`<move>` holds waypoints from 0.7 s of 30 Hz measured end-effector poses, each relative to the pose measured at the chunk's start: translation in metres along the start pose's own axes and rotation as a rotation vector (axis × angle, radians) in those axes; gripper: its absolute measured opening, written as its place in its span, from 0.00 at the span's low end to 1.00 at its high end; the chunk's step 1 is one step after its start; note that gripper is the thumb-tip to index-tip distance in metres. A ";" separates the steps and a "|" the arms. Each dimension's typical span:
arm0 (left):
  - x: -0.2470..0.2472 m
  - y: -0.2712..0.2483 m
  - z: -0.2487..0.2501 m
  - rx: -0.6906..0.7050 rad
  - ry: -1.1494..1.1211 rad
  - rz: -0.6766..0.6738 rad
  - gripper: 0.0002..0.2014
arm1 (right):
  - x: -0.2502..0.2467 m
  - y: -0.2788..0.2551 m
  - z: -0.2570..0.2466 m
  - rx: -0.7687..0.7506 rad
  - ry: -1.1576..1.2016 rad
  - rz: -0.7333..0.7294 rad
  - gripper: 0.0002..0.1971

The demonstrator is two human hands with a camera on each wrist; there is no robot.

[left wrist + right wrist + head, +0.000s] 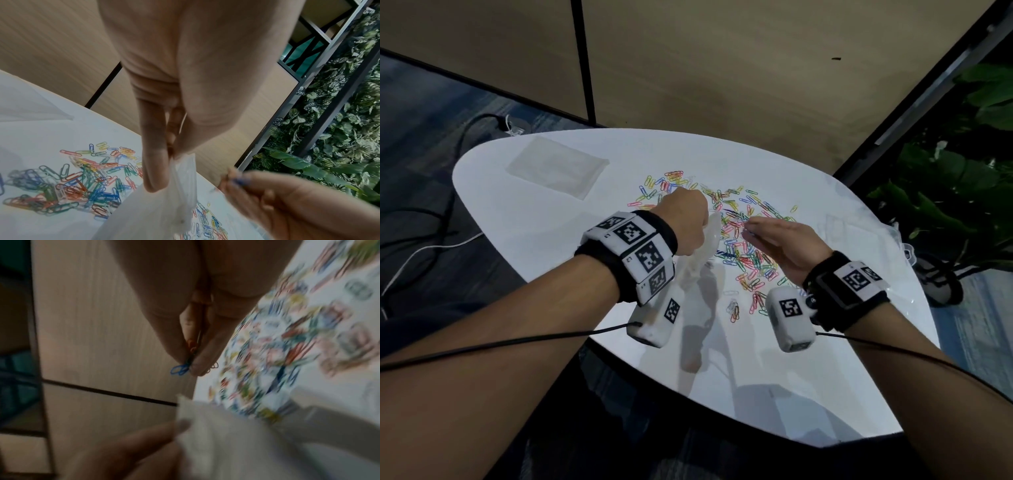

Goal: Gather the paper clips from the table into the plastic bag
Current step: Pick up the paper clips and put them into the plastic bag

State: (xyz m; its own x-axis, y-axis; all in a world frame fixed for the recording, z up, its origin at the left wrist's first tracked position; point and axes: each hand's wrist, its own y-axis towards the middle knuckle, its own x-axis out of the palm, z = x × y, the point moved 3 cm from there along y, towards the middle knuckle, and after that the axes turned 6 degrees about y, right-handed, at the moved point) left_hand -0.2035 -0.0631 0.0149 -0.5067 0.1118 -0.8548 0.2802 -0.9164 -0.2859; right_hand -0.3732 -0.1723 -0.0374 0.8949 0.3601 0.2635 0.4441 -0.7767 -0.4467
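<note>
Many coloured paper clips (pixel 743 236) lie scattered over the middle of the white table (pixel 544 219). My left hand (pixel 685 219) pinches the top edge of a clear plastic bag (pixel 702 253) and holds it up above the clips; the bag (pixel 180 191) hangs from thumb and fingers. My right hand (pixel 774 240), just right of the bag, pinches a few clips (pixel 185 365), a blue one sticking out of the fingertips (pixel 238 181). The bag's mouth (pixel 191 405) is a short way below that hand.
A stack of flat clear bags (pixel 558 168) lies at the table's far left. Clear plastic boxes (pixel 859 229) sit at the right edge. Cables (pixel 448 192) run over the floor on the left; plants (pixel 962 192) stand on the right.
</note>
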 end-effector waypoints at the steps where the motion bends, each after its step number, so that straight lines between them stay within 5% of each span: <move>1: 0.000 -0.001 0.001 0.000 -0.012 -0.001 0.16 | 0.011 -0.006 -0.002 0.010 0.056 -0.047 0.09; 5: 0.003 -0.002 0.004 0.008 -0.038 -0.004 0.10 | 0.043 -0.020 0.012 0.062 0.019 -0.133 0.07; 11: 0.005 -0.003 0.007 0.015 -0.062 0.003 0.13 | 0.059 -0.022 0.031 0.031 -0.189 -0.060 0.15; 17: 0.005 -0.005 0.010 0.048 -0.037 -0.021 0.13 | 0.062 -0.025 0.026 -0.302 -1.042 -0.088 0.10; 21: 0.003 -0.004 0.008 0.038 -0.031 -0.013 0.14 | 0.067 -0.027 0.024 -0.403 -1.143 -0.138 0.13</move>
State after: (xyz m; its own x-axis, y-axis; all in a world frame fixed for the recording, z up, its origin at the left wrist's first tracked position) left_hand -0.2128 -0.0622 0.0166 -0.5357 0.1126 -0.8369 0.2422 -0.9289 -0.2800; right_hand -0.3242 -0.1145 -0.0280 0.4541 0.5416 -0.7074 0.6749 -0.7275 -0.1237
